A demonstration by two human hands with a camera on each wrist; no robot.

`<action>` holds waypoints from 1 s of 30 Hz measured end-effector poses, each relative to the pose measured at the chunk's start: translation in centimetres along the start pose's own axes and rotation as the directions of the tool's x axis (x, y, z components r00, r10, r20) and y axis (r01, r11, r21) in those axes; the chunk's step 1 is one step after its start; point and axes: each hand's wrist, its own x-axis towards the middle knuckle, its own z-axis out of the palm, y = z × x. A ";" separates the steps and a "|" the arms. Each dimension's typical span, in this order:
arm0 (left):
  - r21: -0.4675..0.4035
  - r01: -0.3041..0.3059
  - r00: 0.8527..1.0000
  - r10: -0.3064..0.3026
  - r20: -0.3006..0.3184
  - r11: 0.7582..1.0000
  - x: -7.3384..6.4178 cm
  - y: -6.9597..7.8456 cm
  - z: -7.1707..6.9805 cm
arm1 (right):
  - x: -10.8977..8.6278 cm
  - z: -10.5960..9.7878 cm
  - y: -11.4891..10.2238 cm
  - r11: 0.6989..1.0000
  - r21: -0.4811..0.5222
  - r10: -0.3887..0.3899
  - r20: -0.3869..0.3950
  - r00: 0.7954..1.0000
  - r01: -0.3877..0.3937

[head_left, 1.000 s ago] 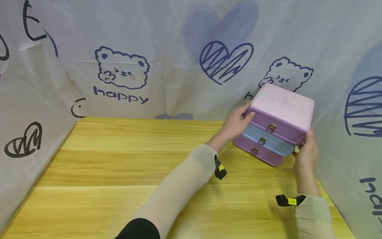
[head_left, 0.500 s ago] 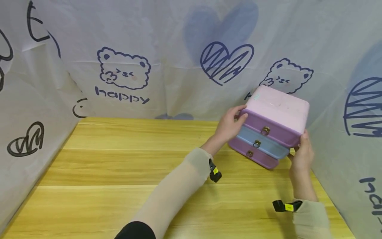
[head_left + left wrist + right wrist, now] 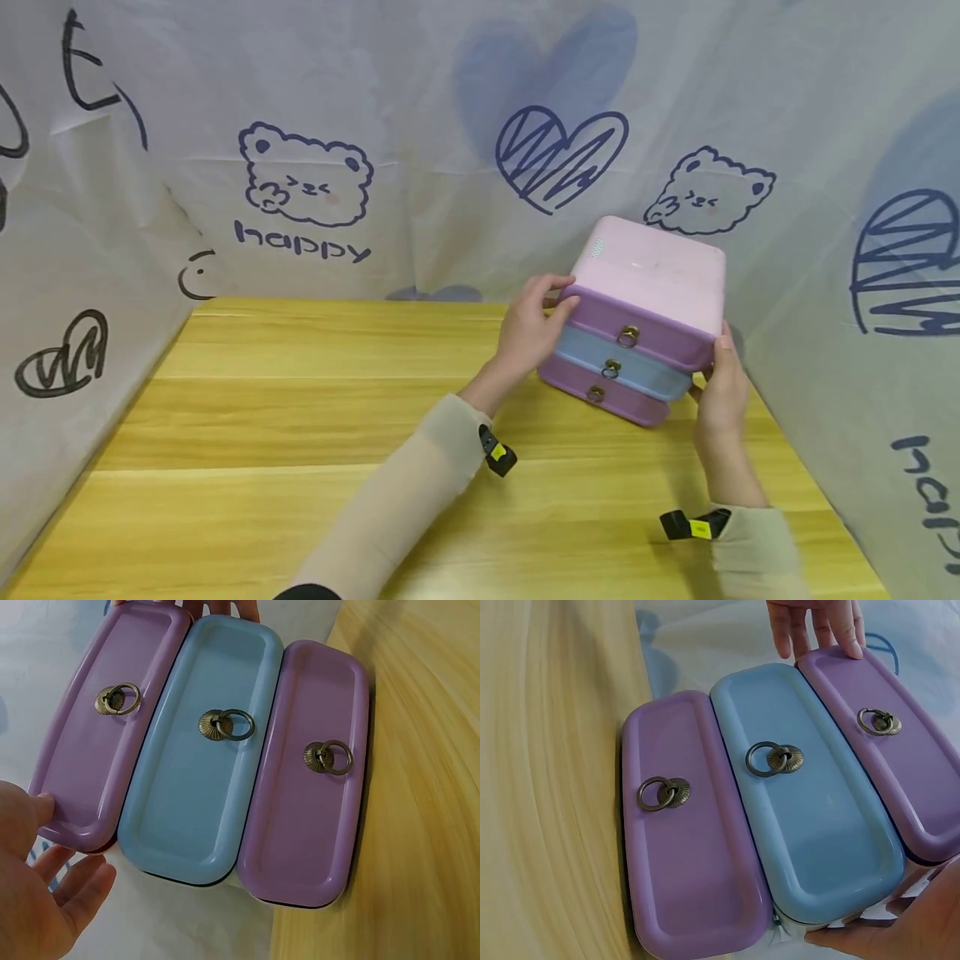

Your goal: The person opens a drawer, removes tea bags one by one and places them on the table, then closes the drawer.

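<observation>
A small three-drawer storage box (image 3: 652, 275) with a pink top is between my two hands at the right of the table. Its top drawer (image 3: 592, 312) is purple, the middle drawer (image 3: 199, 750) blue and the bottom drawer (image 3: 690, 862) purple. Each front carries a brass ring pull, and all the drawers are closed. My left hand (image 3: 528, 325) grips the box's upper left side, thumb at the front edge. On the right side, my right hand (image 3: 723, 387) holds it, with some fingers hidden behind. Whether the base touches the table I cannot tell.
The wood-grain table (image 3: 300, 417) extends left and toward me. A white cloth (image 3: 420, 108) with bear and heart drawings hangs along the back and both sides, close behind the box. A black wrist camera (image 3: 498, 454) sits on my left sleeve.
Both hands and the storage box have moved left, away from the right-hand cloth. The grip looks the same throughout.
</observation>
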 end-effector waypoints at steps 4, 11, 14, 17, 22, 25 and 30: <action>0.011 -0.030 0.999 0.031 -0.028 0.999 -0.7 -0.4 -1.4 | -0.3 1.0 0.2 1.000 0.015 -0.008 0.019 1.000 0.007; 0.060 -0.058 0.996 0.062 -0.069 0.997 -1.9 -1.0 -3.9 | -0.7 2.9 0.4 0.999 0.012 -0.047 0.051 0.998 0.046; 0.069 -0.063 0.993 0.070 -0.093 0.996 -2.4 -1.4 -4.7 | -0.8 3.6 0.5 0.999 0.001 -0.052 0.083 0.995 0.052; 0.069 -0.058 0.989 0.067 -0.131 0.996 -2.9 -1.7 -5.4 | -0.8 4.4 0.7 0.998 -0.020 -0.055 0.123 0.991 0.058; 0.062 -0.066 0.974 0.077 -0.211 0.996 -3.8 -2.4 -6.6 | -0.9 5.9 1.1 0.997 -0.026 -0.070 0.175 0.982 0.076; 0.059 -0.079 0.964 0.092 -0.250 0.995 -4.2 -2.7 -7.4 | -0.9 7.0 1.3 0.995 -0.023 -0.088 0.205 0.975 0.095; 0.048 -0.116 0.944 0.125 -0.306 0.992 -4.5 -3.5 -9.2 | -0.7 9.0 1.4 0.991 -0.020 -0.123 0.276 0.953 0.134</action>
